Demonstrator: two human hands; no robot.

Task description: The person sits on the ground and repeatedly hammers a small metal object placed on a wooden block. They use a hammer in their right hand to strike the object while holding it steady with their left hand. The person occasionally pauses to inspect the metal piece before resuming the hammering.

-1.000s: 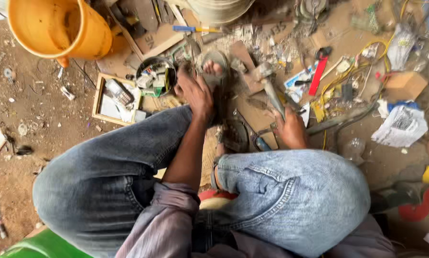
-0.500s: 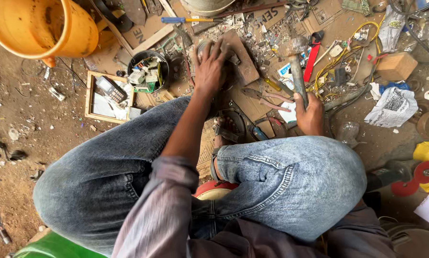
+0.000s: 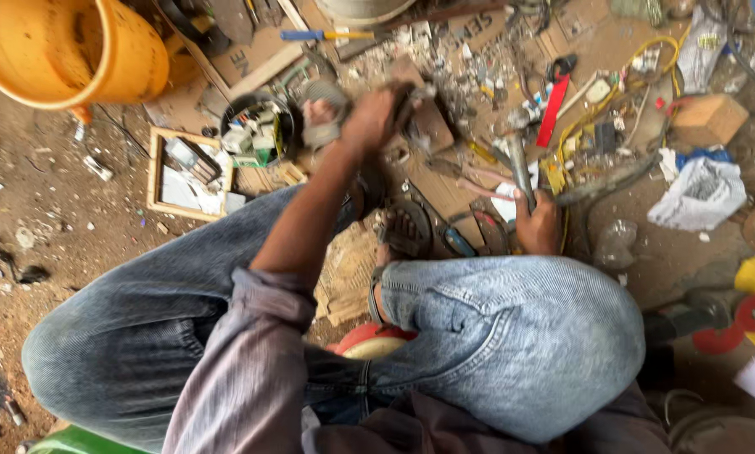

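fingers clamped on scrap and tool beside the dark round bowl

fingers of the left hand are curled tight around a small dark piece of scrap, lifted just right of the dark round bowl; what the piece is stays too blurred to tell. fingers of the right hand wrap the handle of a grey metal tool, which stands upright well to the right of the bowl, near the raised knee in blue jeans.

flat brown cardboard pieces with dark lettering lie just above the bowl. a red strip lies tilted far right of the bowl, and a crumpled white bag with dark print sits farther right still, below a small brown cardboard box.

the bowl itself holds a jumble of small white and green plastic parts. just left of it and lower, a shallow wooden tray holds white and grey flat pieces. up and left of the bowl, an orange bucket stands with a dirty inside; its contents cannot be made out. yellow wires loop across the ground to the bowl's right.
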